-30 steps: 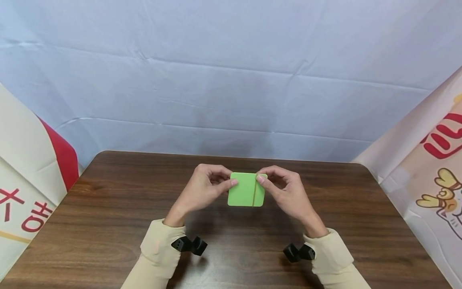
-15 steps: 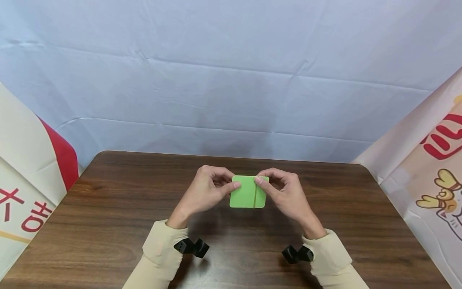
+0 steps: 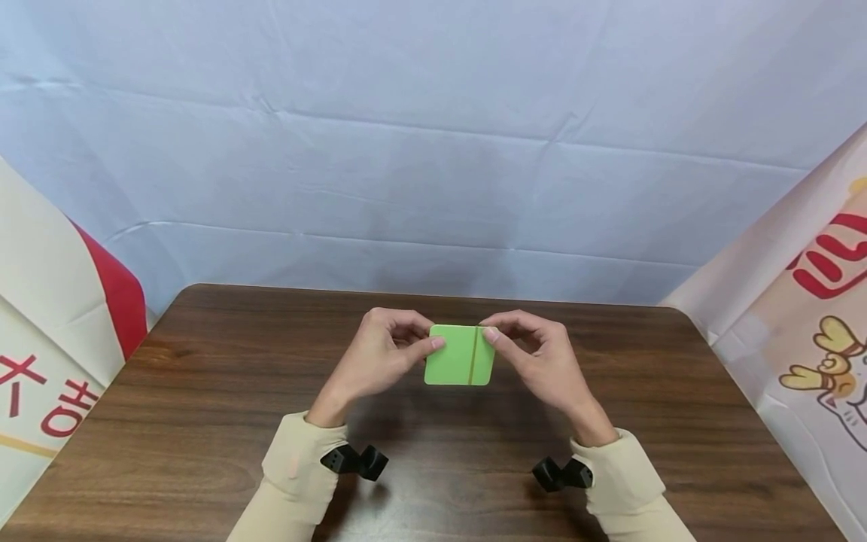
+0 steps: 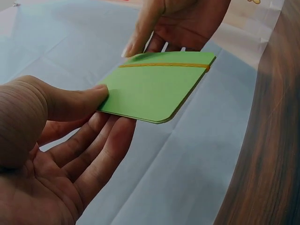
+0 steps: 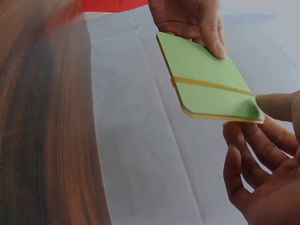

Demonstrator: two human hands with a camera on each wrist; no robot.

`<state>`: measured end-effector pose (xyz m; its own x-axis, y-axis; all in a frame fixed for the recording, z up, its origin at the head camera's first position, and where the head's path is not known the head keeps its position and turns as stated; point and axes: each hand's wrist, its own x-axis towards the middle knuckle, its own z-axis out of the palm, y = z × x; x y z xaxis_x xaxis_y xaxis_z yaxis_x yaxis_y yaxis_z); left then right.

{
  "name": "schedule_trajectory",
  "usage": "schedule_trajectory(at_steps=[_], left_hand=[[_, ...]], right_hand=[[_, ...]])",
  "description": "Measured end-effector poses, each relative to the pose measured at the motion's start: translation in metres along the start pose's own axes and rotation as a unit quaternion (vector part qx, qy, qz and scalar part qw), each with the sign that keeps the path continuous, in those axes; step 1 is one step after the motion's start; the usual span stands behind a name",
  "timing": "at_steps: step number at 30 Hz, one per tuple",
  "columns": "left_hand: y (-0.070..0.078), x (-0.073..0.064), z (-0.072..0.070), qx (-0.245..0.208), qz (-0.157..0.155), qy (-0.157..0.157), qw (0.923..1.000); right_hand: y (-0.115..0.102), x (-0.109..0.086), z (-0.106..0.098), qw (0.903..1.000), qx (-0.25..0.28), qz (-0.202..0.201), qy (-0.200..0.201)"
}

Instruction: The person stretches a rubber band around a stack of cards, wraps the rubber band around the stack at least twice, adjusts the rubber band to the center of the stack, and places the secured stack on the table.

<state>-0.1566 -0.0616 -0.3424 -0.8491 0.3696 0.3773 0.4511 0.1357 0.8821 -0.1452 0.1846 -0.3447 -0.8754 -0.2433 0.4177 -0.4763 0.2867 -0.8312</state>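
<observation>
A small green stack of cards [image 3: 450, 365] with rounded corners is held above the table. Around it runs a yellow-brown rubber band [image 4: 164, 64], nearer its right side in the head view. My left hand [image 3: 389, 354] pinches the upper left part, thumb on the green face and fingers behind. At the upper right, my right hand [image 3: 538, 357] pinches the stack, its thumb close to the band. From the right wrist view, the stack [image 5: 201, 61] shows a thin layered edge, and the band [image 5: 215, 85] lies straight across the face.
The dark wooden table [image 3: 203, 391] lies below both hands. Behind it hangs a pale blue cloth [image 3: 433, 150]. Printed banners stand on the left [image 3: 47, 339] and right [image 3: 813, 324]. Black wrist cameras [image 3: 355, 461] sit at both cuffs.
The hands and the card stack dipped slightly, then came back up and a little left. Both grips look the same, and the band still crosses the right part of the stack.
</observation>
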Motion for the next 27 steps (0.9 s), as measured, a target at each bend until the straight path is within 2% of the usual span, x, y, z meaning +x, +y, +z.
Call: schedule_trajectory(at_steps=[5, 12, 27], left_hand=[[0.0006, 0.0, 0.0035, 0.002, 0.003, -0.011, 0.9999], [0.002, -0.0003, 0.005, 0.021, 0.006, -0.011, 0.9997], [-0.0001, -0.0009, 0.0063, 0.022, 0.006, -0.006, 0.9997]], right_hand=[[0.0002, -0.0006, 0.0012, 1.0, -0.003, -0.004, -0.009], [-0.0001, -0.0014, 0.0037, 1.0, -0.007, -0.001, -0.003], [-0.0011, -0.0023, 0.0098, 0.9994, -0.034, -0.01, 0.001]])
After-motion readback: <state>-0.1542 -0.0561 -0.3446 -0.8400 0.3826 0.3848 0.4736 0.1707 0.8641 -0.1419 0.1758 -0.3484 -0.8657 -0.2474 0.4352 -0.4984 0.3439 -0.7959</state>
